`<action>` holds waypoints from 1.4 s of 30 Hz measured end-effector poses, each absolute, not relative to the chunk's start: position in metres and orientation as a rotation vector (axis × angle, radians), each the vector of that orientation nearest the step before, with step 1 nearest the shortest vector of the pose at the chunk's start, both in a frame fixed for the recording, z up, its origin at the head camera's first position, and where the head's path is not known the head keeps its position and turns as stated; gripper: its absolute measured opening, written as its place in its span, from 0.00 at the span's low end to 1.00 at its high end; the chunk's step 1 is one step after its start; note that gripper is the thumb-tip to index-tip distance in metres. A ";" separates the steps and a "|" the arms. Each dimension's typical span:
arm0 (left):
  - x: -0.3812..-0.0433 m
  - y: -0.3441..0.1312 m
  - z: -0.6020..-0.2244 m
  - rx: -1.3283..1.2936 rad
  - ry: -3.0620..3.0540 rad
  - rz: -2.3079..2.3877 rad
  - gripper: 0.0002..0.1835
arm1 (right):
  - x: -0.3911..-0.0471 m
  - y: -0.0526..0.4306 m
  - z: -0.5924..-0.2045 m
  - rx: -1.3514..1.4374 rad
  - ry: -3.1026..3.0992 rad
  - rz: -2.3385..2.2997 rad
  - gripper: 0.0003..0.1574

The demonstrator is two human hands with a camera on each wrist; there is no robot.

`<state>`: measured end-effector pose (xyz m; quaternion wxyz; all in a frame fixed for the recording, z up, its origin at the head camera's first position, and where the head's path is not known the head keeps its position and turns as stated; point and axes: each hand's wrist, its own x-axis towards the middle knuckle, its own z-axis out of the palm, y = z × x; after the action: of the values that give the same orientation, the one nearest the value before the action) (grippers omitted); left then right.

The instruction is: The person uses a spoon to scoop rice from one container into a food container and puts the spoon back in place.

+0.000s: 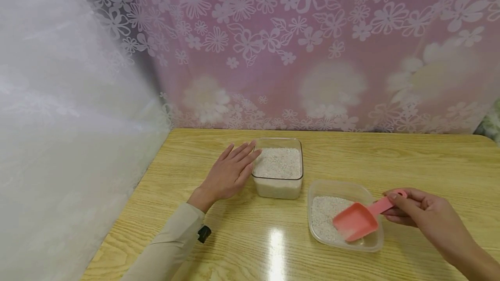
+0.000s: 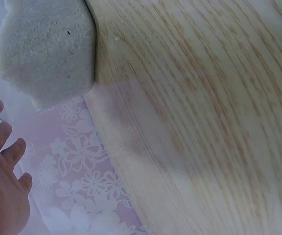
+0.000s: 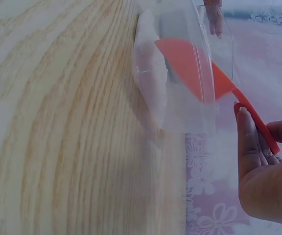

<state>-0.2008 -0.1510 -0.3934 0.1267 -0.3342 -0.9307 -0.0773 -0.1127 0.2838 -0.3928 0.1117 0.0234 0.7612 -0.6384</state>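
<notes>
My right hand pinches the handle of a pink scoop between thumb and fingers. The scoop's bowl dips into a shallow clear plastic container with rice in it; a little white residue shows on the bowl. In the right wrist view the scoop looks orange through the container's wall. My left hand has its fingers extended and touches the left rim of a taller clear square container. Rice fills much of that container, as the left wrist view shows.
Both containers stand on a light wood-grain table, the shallow one nearer and to the right. A pink floral curtain hangs behind the table's far edge. Whitish sheeting covers the left side.
</notes>
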 end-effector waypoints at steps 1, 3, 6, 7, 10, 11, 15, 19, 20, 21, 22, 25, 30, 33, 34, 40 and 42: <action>-0.201 -0.151 -0.393 -0.973 -2.711 -0.221 0.28 | -0.112 0.284 -0.392 0.053 2.263 -1.858 0.14; -0.201 -0.151 -0.393 -0.974 -2.712 -0.218 0.28 | -0.112 0.283 -0.390 0.025 2.310 -1.835 0.14; -0.201 -0.151 -0.393 -0.978 -2.714 -0.215 0.28 | -0.111 0.282 -0.387 -0.006 2.376 -1.791 0.16; -0.201 -0.150 -0.393 -0.979 -2.714 -0.215 0.28 | -0.110 0.281 -0.387 -0.012 2.400 -1.772 0.17; -0.201 -0.150 -0.392 -0.985 -2.713 -0.225 0.28 | -0.109 0.280 -0.385 -0.016 2.455 -1.725 0.19; -0.201 -0.150 -0.392 -0.985 -2.712 -0.225 0.28 | -0.108 0.279 -0.384 -0.017 2.474 -1.707 0.20; -0.200 -0.150 -0.392 -0.982 -2.716 -0.215 0.28 | -0.107 0.277 -0.383 -0.037 2.521 -1.674 0.23; -0.199 -0.151 -0.393 -0.976 -2.719 -0.208 0.28 | -0.107 0.278 -0.382 -0.041 2.532 -1.676 0.23; -0.199 -0.151 -0.393 -0.977 -2.717 -0.210 0.28 | -0.108 0.279 -0.381 -0.042 2.528 -1.685 0.22; -0.199 -0.151 -0.393 -0.977 -2.716 -0.210 0.28 | -0.109 0.281 -0.381 -0.047 2.523 -1.698 0.21; -0.199 -0.151 -0.393 -0.978 -2.714 -0.212 0.27 | -0.110 0.282 -0.380 -0.054 2.509 -1.729 0.18; -0.198 -0.151 -0.393 -0.977 -2.713 -0.205 0.27 | -0.114 0.288 -0.375 -0.092 2.395 -1.910 0.12; -0.198 -0.152 -0.392 -0.974 -2.708 -0.213 0.27 | -0.124 0.297 -0.366 -0.152 1.981 -2.317 0.12; -0.198 -0.151 -0.392 -0.975 -2.706 -0.230 0.27 | -0.131 0.300 -0.360 -0.187 1.710 -2.487 0.15; -0.198 -0.151 -0.392 -0.975 -2.707 -0.231 0.27 | -0.134 0.301 -0.358 -0.195 1.623 -2.528 0.16; -0.198 -0.150 -0.391 -0.961 -2.729 -0.205 0.27 | -0.151 0.298 -0.346 -0.249 1.233 -2.630 0.21; -0.198 -0.149 -0.391 -0.964 -2.730 -0.204 0.27 | -0.156 0.296 -0.342 -0.244 1.117 -2.646 0.21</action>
<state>-0.1984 -0.1491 -0.3908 0.1195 -0.3297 -0.9339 -0.0698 -0.1561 0.2959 -0.3416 0.1291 -0.0841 0.3842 -0.9103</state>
